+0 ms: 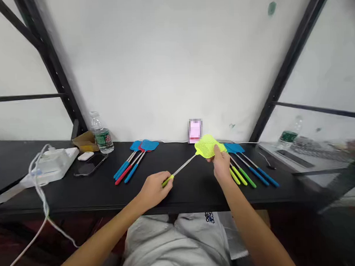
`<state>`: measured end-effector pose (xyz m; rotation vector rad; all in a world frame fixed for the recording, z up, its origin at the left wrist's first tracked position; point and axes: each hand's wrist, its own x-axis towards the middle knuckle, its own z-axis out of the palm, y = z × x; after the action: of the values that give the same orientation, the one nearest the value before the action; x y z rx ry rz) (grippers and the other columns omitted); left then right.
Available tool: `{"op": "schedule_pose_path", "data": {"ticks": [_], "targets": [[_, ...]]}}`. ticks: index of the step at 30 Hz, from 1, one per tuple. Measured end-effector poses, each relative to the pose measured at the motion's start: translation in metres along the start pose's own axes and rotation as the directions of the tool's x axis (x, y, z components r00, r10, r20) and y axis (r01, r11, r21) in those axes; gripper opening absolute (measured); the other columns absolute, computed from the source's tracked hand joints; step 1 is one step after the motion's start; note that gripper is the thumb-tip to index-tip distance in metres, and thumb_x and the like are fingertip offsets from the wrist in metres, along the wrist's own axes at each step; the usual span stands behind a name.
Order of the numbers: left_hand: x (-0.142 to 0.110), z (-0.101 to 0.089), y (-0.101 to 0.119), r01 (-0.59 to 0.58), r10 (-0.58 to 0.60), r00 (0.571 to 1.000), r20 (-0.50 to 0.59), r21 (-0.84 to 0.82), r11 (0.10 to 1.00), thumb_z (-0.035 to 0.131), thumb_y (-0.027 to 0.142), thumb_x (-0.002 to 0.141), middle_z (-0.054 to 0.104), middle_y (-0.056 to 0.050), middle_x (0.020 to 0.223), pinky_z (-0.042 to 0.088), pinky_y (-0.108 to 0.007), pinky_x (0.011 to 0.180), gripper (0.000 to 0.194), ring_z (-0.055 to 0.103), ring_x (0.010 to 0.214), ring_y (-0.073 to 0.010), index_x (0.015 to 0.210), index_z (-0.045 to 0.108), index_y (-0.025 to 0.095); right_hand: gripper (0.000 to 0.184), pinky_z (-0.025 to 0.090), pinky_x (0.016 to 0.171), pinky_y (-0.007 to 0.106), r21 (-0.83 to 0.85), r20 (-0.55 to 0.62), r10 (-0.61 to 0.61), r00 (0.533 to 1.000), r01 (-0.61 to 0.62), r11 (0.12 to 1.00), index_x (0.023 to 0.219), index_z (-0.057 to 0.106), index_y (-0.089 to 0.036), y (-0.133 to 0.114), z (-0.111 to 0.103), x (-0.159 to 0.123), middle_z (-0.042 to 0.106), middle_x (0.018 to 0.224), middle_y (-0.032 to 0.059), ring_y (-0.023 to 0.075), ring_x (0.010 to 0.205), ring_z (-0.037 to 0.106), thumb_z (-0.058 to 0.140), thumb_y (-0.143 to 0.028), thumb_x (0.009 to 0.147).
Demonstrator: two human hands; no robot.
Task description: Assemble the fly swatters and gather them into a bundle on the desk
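A yellow-green fly swatter (207, 147) with a metal shaft is held between both hands above the black table. My left hand (156, 189) is closed around its handle. My right hand (221, 164) pinches the edge of its perforated head, thumb on top. Just beyond my right hand lies a fanned group of fly swatters with yellow, green and blue handles, among them a blue fly swatter (268, 176); the held head and my hand partly cover this group. To the left rests another group with blue and red handles, including a red fly swatter (129, 173).
On the left of the black table (180, 199) are a water bottle (102, 135), a brown box (86, 141), a phone (91, 164), a white case (86, 156) and a white power strip (55, 166) with cables. A blurred pink-screened object (195, 130) leans against the wall.
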<state>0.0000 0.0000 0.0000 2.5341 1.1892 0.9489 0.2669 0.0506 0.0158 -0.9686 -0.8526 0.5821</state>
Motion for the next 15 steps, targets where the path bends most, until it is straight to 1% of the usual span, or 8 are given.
{"op": "schedule_pose_path", "data": {"ticks": [5, 15], "targets": [[0.0007, 0.0009, -0.0016, -0.016, 0.016, 1.000, -0.017, -0.003, 1.000, 0.043, 0.029, 0.095, 0.055, 0.001, 0.071, 0.035, -0.024, 0.064, 0.023, 0.050, 0.066, -0.0118, 0.079, 0.057, 0.019, 0.049, 0.041, 0.044, 0.027, -0.035, 0.000, -0.010, 1.000, 0.010, 0.999, 0.055, 0.056, -0.016, 0.0002, -0.0009, 0.0000, 0.053, 0.042, 0.0018, 0.0135, 0.040, 0.051, 0.059, -0.057, 0.083], [0.0005, 0.0013, -0.0023, -0.010, 0.011, 1.000, -0.025, 0.012, 1.000, 0.044, 0.028, 0.095, 0.051, 0.003, 0.069, 0.033, -0.024, 0.062, 0.023, 0.047, 0.064, -0.0103, 0.076, 0.053, 0.019, 0.048, 0.040, 0.043, 0.027, -0.037, -0.012, 0.018, 1.000, -0.018, 0.999, 0.058, 0.056, -0.017, 0.0018, -0.0013, 0.0009, 0.053, 0.043, 0.0017, 0.0140, 0.041, 0.052, 0.060, -0.058, 0.083]]}}
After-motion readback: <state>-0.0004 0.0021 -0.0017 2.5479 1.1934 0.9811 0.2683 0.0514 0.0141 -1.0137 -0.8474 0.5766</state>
